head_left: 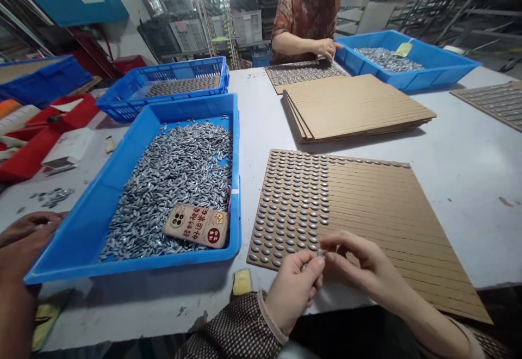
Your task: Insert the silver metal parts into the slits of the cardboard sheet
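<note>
At the left margin, another person's hands [30,231] are cut off by the frame and partly hidden behind a blue tray [134,273]; what they hold is hard to make out. The tray stands on the desk [255,125], heaped with silvery oval pieces [171,179], of which the lower layers are hidden. A phone [198,226] lies on the heap at its near right corner. Right of the tray, the left hand [292,287] has its fingers curled in and its thumb pressed on a small metal piece [320,252], mostly covered by fingertips. The right hand [367,264] brings thumb and forefinger to the same piece; whether they grip or merely touch it cannot be told. Beneath the hands, a cardboard sheet [391,212], partly concealed by them, bears ovals in rows on its left portion. At the right margin, a further sheet [495,103] is cut off.
</note>
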Action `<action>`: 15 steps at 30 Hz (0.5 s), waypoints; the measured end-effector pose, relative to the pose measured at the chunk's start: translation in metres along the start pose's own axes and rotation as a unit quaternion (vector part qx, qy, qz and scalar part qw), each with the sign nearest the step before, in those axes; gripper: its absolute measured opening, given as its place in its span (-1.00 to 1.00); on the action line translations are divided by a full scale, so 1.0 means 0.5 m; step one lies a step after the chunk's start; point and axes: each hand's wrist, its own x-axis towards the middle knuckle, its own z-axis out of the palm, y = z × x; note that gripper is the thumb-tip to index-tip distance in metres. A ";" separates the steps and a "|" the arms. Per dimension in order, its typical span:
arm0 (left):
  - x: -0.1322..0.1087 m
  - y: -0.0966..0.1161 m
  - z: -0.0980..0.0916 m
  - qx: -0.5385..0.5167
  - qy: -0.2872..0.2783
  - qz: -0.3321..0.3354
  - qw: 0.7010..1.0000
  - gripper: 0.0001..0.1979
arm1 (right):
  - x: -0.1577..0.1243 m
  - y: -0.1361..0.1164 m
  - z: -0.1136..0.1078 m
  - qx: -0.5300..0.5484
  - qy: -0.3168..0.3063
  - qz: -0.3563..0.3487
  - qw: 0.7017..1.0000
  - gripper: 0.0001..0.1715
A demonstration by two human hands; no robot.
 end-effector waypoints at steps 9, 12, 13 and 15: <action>0.006 -0.008 0.000 0.015 0.006 -0.020 1.000 -0.66 | -0.038 -0.005 0.031 -0.141 0.018 -0.095 0.985 -0.62; 0.003 -0.002 0.003 0.030 -0.003 -0.044 0.999 -0.71 | -0.038 -0.009 0.025 -0.145 0.013 -0.092 0.985 -0.66; 0.001 0.001 0.004 0.032 -0.005 -0.048 0.998 -0.73 | -0.036 -0.009 0.021 -0.133 0.009 -0.083 0.988 -0.69; -0.004 0.008 0.005 0.015 -0.004 -0.057 0.998 -0.80 | -0.027 -0.003 0.011 -0.106 0.025 -0.069 0.992 -0.74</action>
